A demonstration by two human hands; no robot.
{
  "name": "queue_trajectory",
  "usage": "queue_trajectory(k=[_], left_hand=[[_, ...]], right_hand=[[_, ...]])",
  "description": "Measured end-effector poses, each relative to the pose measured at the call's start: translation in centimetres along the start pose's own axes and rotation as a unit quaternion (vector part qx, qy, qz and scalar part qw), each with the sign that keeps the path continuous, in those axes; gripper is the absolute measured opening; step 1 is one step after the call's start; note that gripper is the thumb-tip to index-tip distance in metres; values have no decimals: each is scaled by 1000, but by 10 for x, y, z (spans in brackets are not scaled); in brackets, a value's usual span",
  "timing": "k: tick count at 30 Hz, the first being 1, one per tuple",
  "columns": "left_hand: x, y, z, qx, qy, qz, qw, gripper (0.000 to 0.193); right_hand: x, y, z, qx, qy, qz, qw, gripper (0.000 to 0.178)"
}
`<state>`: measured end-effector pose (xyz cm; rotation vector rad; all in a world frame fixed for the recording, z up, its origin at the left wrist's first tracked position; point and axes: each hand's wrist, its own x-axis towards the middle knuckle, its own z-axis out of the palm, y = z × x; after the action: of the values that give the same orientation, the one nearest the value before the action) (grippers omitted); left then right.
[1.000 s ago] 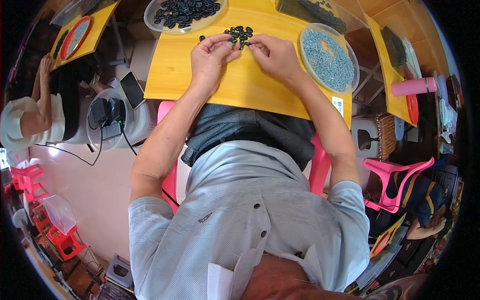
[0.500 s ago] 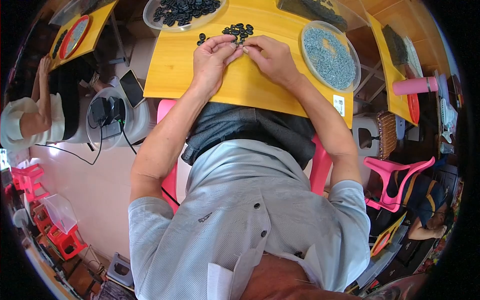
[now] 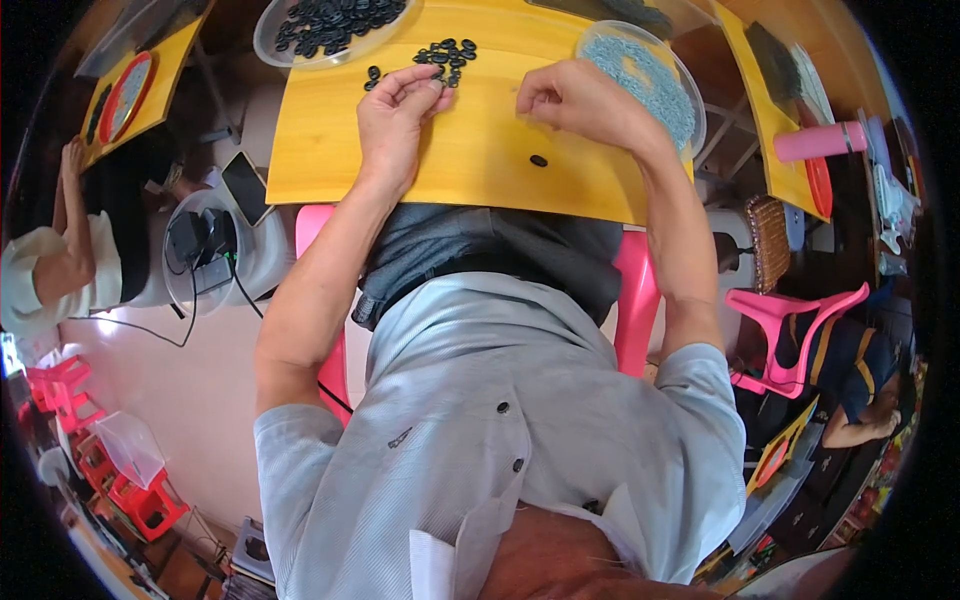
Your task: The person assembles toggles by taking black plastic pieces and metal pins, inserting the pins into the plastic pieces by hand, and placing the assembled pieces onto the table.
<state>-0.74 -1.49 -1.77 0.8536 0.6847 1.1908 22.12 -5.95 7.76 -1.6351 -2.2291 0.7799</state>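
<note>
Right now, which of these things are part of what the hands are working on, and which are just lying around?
In use:
- left hand, fingertips at the small pile of black rings
- right hand, closed, beside the bowl of blue-grey small parts
- bowl of black rings
- single black ring
- yellow table

Lying about:
- pink cylinder
- phone
- pink chair

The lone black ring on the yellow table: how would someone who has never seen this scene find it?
Start at the yellow table in front of the person. Between the left hand and the right hand, a little nearer the right, lies the single black ring. Unlike the loose pile of black rings beyond the left hand's fingers, it lies alone on bare wood.
</note>
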Motion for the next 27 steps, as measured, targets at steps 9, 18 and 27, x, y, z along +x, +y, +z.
queue_trajectory(k=[9,18,27], left_hand=[[1,-1,1,27,-8,-5,1000,18],[-1,0,2,58,-13,-6,998,17],[-2,0,3,84,-15,-9,996,17]], right_hand=[[-64,8,25,-17,24,19,999,20],[-81,22,46,25,118,38,992,21],[-87,28,35,-18,123,33,992,18]])
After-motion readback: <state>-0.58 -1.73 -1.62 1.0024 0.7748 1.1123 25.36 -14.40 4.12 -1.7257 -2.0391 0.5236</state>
